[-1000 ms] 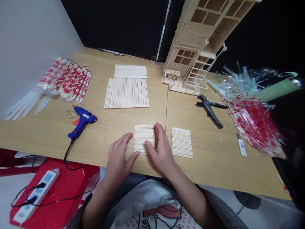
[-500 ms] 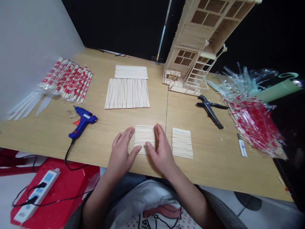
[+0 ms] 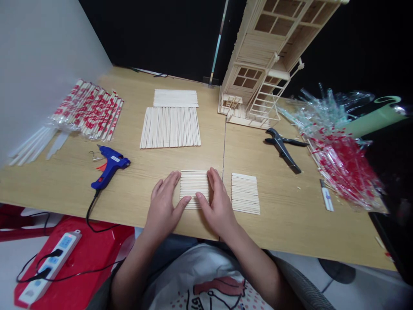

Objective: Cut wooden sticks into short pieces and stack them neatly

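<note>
A small panel of thin wooden sticks [image 3: 194, 181], laid side by side, lies flat on the table between my two hands. Along its left edge rests my left hand [image 3: 164, 204], fingers stretched forward and thumb spread toward the panel. At the opposite edge is my right hand [image 3: 219, 202], its fingers extended and its thumb over the lower part of the sticks. Both hands are open, flanking the panel without gripping it. A second small stick panel [image 3: 245, 193] lies just right of my right hand. Farther back are a larger stick panel [image 3: 171, 127] and a narrow one [image 3: 176, 98].
A blue glue gun [image 3: 111, 165] with a cord lies left; wrapped chopsticks [image 3: 90, 107] are behind it. A wooden model house [image 3: 254, 73] stands at the back. Black cutting pliers [image 3: 283, 150], a small white tube [image 3: 326, 196] and red plastic wrappers [image 3: 348, 168] are right.
The whole view has shifted very slightly. My hands and the stick panel hold the same positions relative to each other.
</note>
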{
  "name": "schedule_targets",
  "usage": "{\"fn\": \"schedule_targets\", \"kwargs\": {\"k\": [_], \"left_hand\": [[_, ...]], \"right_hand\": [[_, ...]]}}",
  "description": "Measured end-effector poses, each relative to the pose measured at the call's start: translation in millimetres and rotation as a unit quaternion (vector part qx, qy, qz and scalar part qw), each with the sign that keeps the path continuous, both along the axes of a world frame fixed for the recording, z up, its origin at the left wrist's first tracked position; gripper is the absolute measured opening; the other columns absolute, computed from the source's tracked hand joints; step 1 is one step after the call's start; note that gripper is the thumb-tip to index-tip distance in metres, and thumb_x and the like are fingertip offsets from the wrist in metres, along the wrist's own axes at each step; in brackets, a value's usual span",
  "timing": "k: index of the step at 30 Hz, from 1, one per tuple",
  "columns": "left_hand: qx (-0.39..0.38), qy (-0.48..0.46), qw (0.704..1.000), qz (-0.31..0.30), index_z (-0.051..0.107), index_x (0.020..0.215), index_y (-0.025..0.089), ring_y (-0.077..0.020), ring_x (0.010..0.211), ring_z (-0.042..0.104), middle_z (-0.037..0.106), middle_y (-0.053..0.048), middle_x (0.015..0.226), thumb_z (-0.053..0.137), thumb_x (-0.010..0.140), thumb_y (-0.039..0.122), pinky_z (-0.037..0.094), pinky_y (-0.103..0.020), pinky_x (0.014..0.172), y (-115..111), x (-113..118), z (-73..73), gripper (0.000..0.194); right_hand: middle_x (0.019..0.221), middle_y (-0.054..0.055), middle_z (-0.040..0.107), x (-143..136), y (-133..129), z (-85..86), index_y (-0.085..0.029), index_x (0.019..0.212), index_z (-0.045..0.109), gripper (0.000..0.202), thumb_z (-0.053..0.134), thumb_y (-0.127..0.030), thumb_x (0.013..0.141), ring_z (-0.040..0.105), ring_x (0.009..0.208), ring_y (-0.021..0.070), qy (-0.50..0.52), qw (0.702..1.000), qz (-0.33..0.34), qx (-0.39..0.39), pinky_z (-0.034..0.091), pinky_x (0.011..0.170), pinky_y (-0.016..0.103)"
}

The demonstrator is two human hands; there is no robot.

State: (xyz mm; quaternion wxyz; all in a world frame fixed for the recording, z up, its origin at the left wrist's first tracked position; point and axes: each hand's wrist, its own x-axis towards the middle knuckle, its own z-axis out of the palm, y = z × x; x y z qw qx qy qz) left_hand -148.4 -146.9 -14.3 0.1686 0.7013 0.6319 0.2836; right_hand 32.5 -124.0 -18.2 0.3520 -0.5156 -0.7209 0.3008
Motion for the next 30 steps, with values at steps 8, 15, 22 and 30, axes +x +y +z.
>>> {"fn": "schedule_targets", "kwargs": {"k": [8, 15, 22, 30], "left_hand": [[0.001, 0.005, 1.000, -0.002, 0.033, 0.149, 0.020, -0.0264, 0.141, 0.044, 0.053, -0.015, 0.147, 0.052, 0.096, 0.045, 0.029, -0.051, 0.117, -1.0, -1.3, -0.2, 0.062], [0.006, 0.003, 1.000, 0.001, 0.034, 0.149, 0.019, -0.0262, 0.141, 0.043, 0.052, -0.015, 0.147, 0.052, 0.096, 0.045, 0.029, -0.050, 0.117, -0.3, -1.3, -0.1, 0.062], [0.006, 0.002, 1.000, -0.001, 0.033, 0.150, 0.021, -0.0271, 0.141, 0.044, 0.053, -0.014, 0.147, 0.052, 0.096, 0.046, 0.030, -0.051, 0.117, -1.0, -1.4, -1.1, 0.062], [0.006, -0.001, 1.000, 0.011, 0.034, 0.150, 0.021, -0.0284, 0.141, 0.043, 0.051, -0.015, 0.148, 0.051, 0.096, 0.048, 0.030, -0.053, 0.116, 3.3, -1.0, -1.3, 0.063]], "right_hand": [[0.158, 0.016, 0.035, -0.1, -0.3, 0.7, -0.018, 0.157, 0.020, 0.071, 0.053, -0.037, 0.097, 0.032, 0.147, 0.0306, -0.002, 1.000, -0.003, 0.002, 0.033, 0.118, 0.057], [0.158, 0.017, 0.035, -1.1, -0.4, 1.4, -0.018, 0.157, 0.021, 0.070, 0.052, -0.036, 0.097, 0.031, 0.147, 0.0311, 0.004, 1.000, -0.005, 0.002, 0.033, 0.118, 0.057], [0.158, 0.017, 0.034, -1.0, 0.1, -0.5, -0.017, 0.157, 0.021, 0.071, 0.053, -0.035, 0.097, 0.031, 0.147, 0.0314, 0.008, 1.000, -0.004, -0.002, 0.033, 0.118, 0.057], [0.158, 0.017, 0.034, -1.3, 0.4, -1.6, -0.016, 0.157, 0.022, 0.070, 0.053, -0.036, 0.097, 0.030, 0.148, 0.0308, 0.001, 1.000, -0.003, 0.008, 0.032, 0.119, 0.057]]}}
